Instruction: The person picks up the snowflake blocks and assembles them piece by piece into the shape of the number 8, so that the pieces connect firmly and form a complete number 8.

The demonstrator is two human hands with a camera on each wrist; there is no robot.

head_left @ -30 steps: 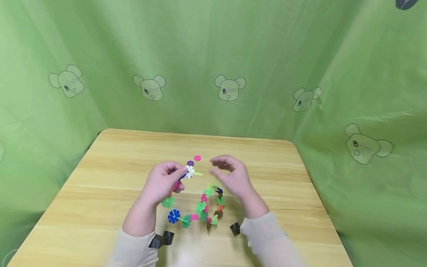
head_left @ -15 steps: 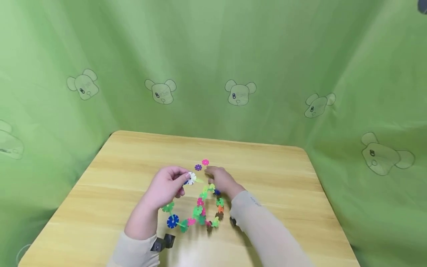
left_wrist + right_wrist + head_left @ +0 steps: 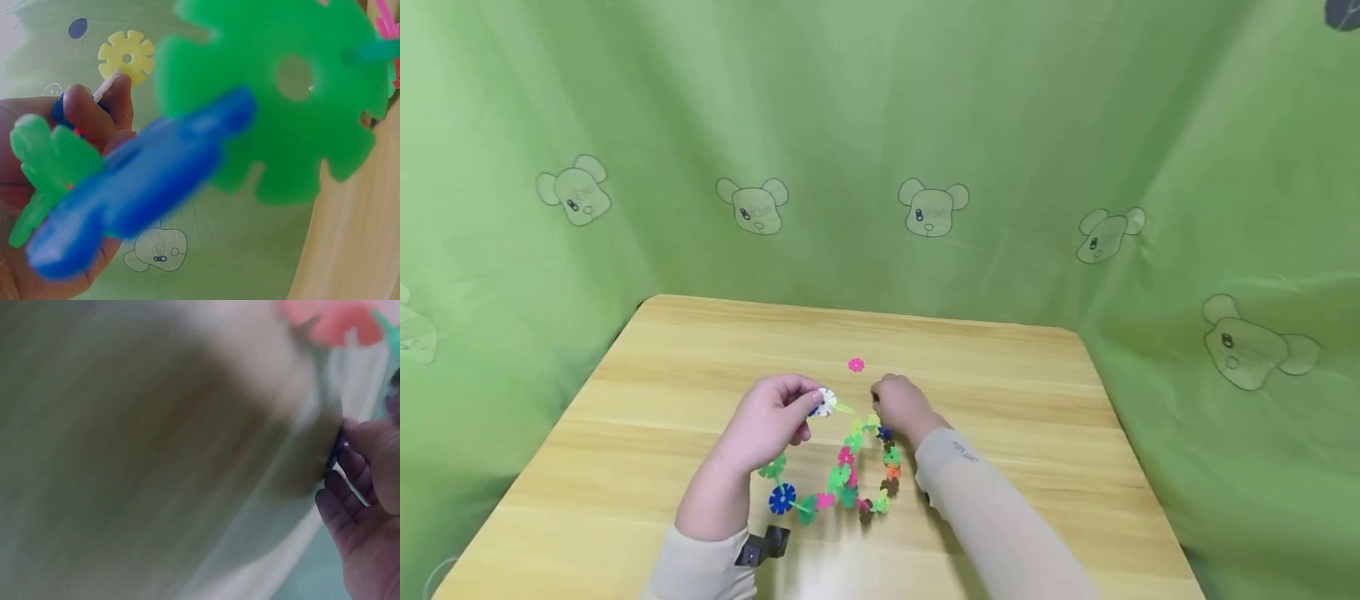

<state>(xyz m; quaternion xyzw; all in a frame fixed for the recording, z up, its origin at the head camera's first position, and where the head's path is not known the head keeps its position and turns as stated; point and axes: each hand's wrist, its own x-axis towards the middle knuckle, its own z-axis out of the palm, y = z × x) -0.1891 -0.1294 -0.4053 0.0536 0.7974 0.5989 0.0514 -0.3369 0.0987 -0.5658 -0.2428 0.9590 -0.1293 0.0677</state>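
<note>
My left hand [image 3: 772, 423] pinches the white notched snowflake disc [image 3: 827, 402] at one end of a linked chain. A yellow disc [image 3: 127, 57] is slotted into that white one. Below the hand, the chain runs through a blue disc [image 3: 782, 499] and a green disc [image 3: 294, 125] to a loop of several coloured discs [image 3: 840, 477]. To the right, my right hand [image 3: 901, 407] is just above the table beyond the loop. Between its thumb and fingers it pinches a dark purple disc [image 3: 335, 450], seen edge-on in the blurred right wrist view.
One loose pink disc [image 3: 856, 365] lies on the wooden table [image 3: 715, 342] beyond the hands. Green curtains [image 3: 842, 100] with bear-head prints hang behind the table and at both sides. A small black device [image 3: 763, 546] sits at the left cuff.
My right hand has reached forward and left, then picked up the purple disc that lay beside the pink one. My left hand keeps its pinch on the white disc.
</note>
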